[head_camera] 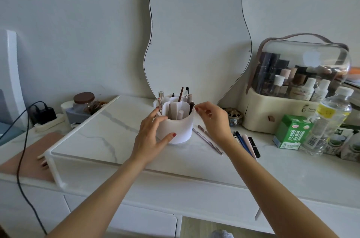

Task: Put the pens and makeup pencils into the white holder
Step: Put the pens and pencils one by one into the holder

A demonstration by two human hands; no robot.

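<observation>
The white holder (178, 126) stands on a marble-look riser (101, 136) in front of the mirror, with several pencils and brushes upright in its compartments. My left hand (151, 136) wraps around the holder's left side, thumb on its front. My right hand (213, 118) hovers at the holder's right rim, thumb and forefinger pinched close together; I cannot tell whether anything is between them. Two thin makeup pencils (207, 139) lie on the riser just right of the holder. Several pens (246, 143), dark blue, pink and black, lie further right behind my right wrist.
A wavy mirror (196, 33) leans on the wall. At right stand a clear-lidded cosmetics case (292, 86), a green carton (292, 131), a water bottle (329, 123) and a small brass pot (234, 116). At left are a brown-lidded jar (84, 101), a charger and cable (43, 114).
</observation>
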